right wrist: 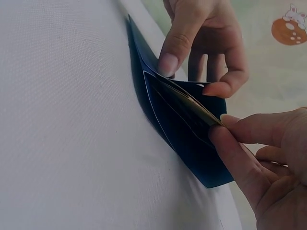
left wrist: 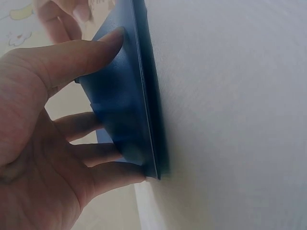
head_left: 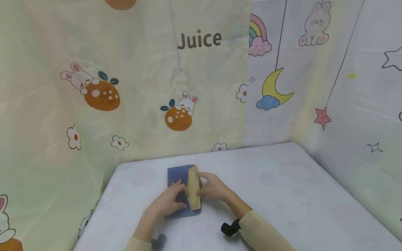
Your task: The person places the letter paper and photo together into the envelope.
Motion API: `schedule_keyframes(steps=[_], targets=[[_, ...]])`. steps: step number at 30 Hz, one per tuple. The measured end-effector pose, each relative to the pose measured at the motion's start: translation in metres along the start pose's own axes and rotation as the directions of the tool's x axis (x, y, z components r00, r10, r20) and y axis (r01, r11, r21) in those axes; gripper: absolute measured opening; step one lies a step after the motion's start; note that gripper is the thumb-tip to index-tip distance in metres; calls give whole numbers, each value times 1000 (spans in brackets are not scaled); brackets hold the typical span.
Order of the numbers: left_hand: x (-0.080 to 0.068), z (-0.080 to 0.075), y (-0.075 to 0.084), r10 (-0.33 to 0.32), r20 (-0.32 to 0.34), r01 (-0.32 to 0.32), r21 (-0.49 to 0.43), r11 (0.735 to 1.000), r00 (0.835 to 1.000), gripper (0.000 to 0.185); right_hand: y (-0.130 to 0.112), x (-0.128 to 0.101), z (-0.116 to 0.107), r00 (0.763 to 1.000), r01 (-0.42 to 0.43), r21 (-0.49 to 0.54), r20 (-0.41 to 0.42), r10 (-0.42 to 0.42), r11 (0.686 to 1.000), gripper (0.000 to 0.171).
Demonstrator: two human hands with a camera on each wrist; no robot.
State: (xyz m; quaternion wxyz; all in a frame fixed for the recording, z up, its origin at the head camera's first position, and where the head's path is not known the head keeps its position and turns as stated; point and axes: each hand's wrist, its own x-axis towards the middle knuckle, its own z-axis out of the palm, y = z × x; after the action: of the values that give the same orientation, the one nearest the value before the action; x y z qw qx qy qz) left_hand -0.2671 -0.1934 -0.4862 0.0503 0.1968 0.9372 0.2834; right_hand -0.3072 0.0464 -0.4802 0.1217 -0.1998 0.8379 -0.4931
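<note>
Navy, thin and flexible, the card holder (head_left: 180, 190) lies flat on the white counter (head_left: 282, 181). Left hand (head_left: 168, 202) presses and pinches its flap; right hand (head_left: 215, 188) pinches a light, stiff cream card (head_left: 194, 188) by its edge, best gripped there.

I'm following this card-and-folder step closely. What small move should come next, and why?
Probably slide the tan card deeper under the flap of the blue folder. The right hand pinches the card's edge, already partly inside, while the left hand holds the flap lifted.
</note>
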Motion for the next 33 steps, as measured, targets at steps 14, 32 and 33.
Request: schedule_keyframes(steps=[14, 32, 33], targets=[[3, 0, -1, 1, -3, -1, 11, 1000, 1000, 36, -3, 9, 7, 1000, -3, -63, -29, 1, 998, 86], [2, 1, -3, 28, -4, -28, 10, 1000, 1000, 37, -5, 4, 14, 1000, 17, -190, 2, -17, 982, 79], [2, 1, -4, 28, -5, -28, 8, 1000, 1000, 37, -6, 4, 15, 1000, 18, -183, 4, -17, 983, 80]])
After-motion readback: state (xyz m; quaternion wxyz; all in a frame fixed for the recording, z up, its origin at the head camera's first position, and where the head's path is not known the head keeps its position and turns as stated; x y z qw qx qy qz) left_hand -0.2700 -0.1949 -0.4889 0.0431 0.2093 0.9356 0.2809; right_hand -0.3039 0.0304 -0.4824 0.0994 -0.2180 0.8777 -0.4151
